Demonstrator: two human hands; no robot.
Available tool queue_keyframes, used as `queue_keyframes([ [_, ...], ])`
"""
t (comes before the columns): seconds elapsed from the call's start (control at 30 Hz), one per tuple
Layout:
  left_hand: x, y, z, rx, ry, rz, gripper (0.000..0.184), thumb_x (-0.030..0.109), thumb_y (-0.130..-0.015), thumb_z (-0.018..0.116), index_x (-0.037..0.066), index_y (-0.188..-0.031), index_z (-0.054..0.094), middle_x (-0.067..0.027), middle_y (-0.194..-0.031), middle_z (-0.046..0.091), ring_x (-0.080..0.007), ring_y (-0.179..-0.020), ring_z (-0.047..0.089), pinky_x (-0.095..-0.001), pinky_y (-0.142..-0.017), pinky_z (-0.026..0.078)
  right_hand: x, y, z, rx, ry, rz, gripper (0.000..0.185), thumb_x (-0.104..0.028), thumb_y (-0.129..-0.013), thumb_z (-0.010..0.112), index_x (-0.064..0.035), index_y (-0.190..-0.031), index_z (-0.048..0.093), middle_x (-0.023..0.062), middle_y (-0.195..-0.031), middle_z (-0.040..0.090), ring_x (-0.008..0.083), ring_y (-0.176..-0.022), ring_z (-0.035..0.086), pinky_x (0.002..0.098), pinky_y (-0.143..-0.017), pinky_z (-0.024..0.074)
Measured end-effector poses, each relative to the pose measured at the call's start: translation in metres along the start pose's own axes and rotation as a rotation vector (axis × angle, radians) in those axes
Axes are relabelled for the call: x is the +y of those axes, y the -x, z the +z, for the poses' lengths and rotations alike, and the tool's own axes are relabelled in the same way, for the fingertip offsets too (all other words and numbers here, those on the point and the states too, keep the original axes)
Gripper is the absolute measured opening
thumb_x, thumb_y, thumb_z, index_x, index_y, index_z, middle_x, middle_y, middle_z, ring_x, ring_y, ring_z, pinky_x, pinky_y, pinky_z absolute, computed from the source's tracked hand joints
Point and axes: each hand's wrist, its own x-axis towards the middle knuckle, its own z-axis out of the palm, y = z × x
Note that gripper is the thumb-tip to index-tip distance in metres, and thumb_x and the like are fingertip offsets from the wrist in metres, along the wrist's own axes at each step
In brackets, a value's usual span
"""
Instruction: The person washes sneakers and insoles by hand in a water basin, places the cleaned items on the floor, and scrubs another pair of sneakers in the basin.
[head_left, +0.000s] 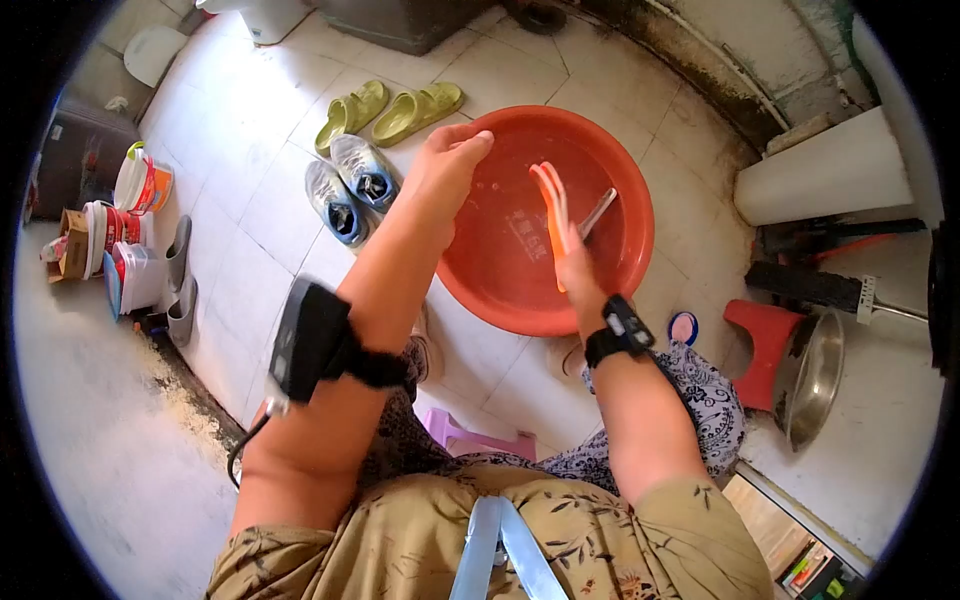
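A large red-orange plastic basin (pixel 510 300) stands on the tiled floor in front of me. My left hand (pixel 448 175) is over its left rim, thumb stretched out and the other fingers partly hidden. I cannot tell whether it touches the rim. My right hand (pixel 565 235) is over the basin, seen edge-on, with straight fingers pointing away from me. A bright orange strip shows along its palm side; I cannot make out whether it is an object or tinted skin. Just right of that hand, a narrow silvery object (pixel 599 212) lies in the basin.
Green clogs (pixel 418 112) and blue-grey sneakers (pixel 345 190) sit left of the basin. Grey slippers (pixel 181 280) and several tubs (pixel 140 275) line the left wall. To the right are a red stool (pixel 755 345) and a metal bowl (pixel 815 380). A pink stool (pixel 480 437) is below me.
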Motion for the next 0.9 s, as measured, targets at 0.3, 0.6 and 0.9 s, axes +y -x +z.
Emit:
queue_keyframes([
  [0.3,0.002,0.008,-0.013,-0.088,0.091,-0.059,0.039,0.024,-0.087,0.054,0.001,-0.118,0.05,-0.009,-0.109,0.056,-0.017,-0.099,0.053,-0.0308,-0.081,0.042,0.039,0.02,0.034,-0.12,0.71,0.07,0.073,-0.011,-0.077,0.055,-0.0269,-0.14,0.023,0.0219,-0.132,0.033,0.041,-0.115,0.04,0.0481,-0.093,0.036],
  [0.6,-0.006,0.004,-0.004,-0.17,0.087,-0.115,0.035,0.023,-0.084,0.056,0.002,-0.112,0.053,-0.0057,-0.102,0.057,-0.0149,-0.092,0.054,-0.0277,-0.075,0.042,0.04,-0.011,0.031,-0.103,0.084,-0.051,0.057,-0.029,-0.075,0.065,-0.0082,-0.125,0.047,0.0207,-0.112,0.056,0.0339,-0.103,0.055,0.0381,-0.085,0.0435],
  [0.9,-0.042,-0.022,0.01,0.023,0.069,-0.196,0.031,0.022,-0.085,0.055,0.003,-0.109,0.054,-0.0068,-0.101,0.057,-0.0194,-0.087,0.056,-0.0297,-0.073,0.043,-0.07,0.034,-0.032,0.083,0.194,-0.298,0.066,-0.025,-0.073,0.065,-0.0156,-0.133,0.039,0.0229,-0.107,0.053,0.0397,-0.092,0.055,0.0434,-0.081,0.0449],
])
